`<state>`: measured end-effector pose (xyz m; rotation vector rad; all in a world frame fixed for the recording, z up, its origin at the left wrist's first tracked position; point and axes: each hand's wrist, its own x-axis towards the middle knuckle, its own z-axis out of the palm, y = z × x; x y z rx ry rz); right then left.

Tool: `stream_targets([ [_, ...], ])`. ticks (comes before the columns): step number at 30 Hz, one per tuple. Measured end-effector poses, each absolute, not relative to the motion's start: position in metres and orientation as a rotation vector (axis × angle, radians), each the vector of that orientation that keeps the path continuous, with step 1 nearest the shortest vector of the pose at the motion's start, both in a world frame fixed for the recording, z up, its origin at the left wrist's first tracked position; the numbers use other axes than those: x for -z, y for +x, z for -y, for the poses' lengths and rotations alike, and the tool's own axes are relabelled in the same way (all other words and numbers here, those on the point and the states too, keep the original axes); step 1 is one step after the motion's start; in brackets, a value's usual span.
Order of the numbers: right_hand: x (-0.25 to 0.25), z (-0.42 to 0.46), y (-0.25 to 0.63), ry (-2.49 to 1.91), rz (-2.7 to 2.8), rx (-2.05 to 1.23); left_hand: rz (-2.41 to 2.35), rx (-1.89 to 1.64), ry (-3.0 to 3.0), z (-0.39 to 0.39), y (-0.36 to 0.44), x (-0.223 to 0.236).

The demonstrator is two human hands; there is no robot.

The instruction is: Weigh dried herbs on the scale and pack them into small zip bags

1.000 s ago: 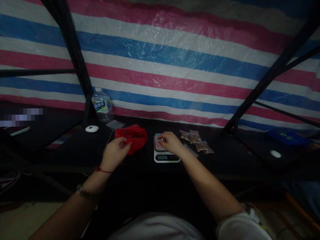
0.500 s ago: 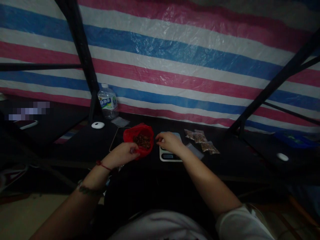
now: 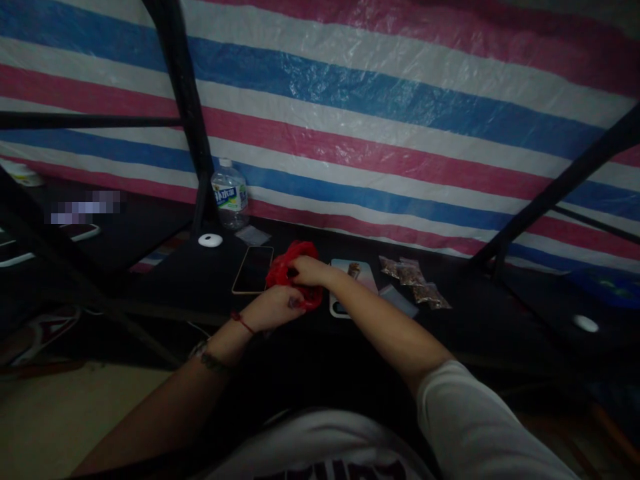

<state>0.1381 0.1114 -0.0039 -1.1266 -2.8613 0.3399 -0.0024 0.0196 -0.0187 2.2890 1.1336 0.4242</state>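
A crumpled red plastic bag (image 3: 287, 261) lies on the dark table (image 3: 200, 280). My left hand (image 3: 277, 307) grips its near edge, fingers closed on the plastic. My right hand (image 3: 307, 270) reaches into the bag's mouth with fingers curled; what they hold is hidden. Just right of the bag sits a small kitchen scale (image 3: 357, 280) with a little brown heap on its platform. A phone (image 3: 253, 269) lies flat left of the bag.
Several small clear packets of brown bits (image 3: 413, 275) lie right of the scale. A water bottle (image 3: 230, 195) and a white disc (image 3: 211, 240) stand at the back left by a black post (image 3: 185, 100). Another white disc (image 3: 585, 323) is far right.
My right hand left the scale and moved left into the red bag. A small brown heap now shows on the scale. The view shifted left, uncovering the phone.
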Motion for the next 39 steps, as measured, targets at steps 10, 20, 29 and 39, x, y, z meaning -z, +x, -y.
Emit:
stream_targets([
  [10, -0.013, -0.115, 0.158, -1.057, 2.863, -0.408, -1.138, -0.740, 2.261, -0.014, 0.006, 0.009],
  [20, -0.049, -0.005, 0.222, -1.173, 2.049, -0.619, -1.061, -1.064, 2.231, 0.025, 0.024, -0.016],
  [29, -0.033, 0.062, 0.241, -1.164, 2.151, -0.795, -1.020, -0.926, 2.467, 0.042, 0.071, -0.005],
  [39, -0.031, 0.055, 0.277, -1.161, 2.226, -0.761, -1.011, -0.728, 2.591, 0.036, 0.090, 0.017],
])
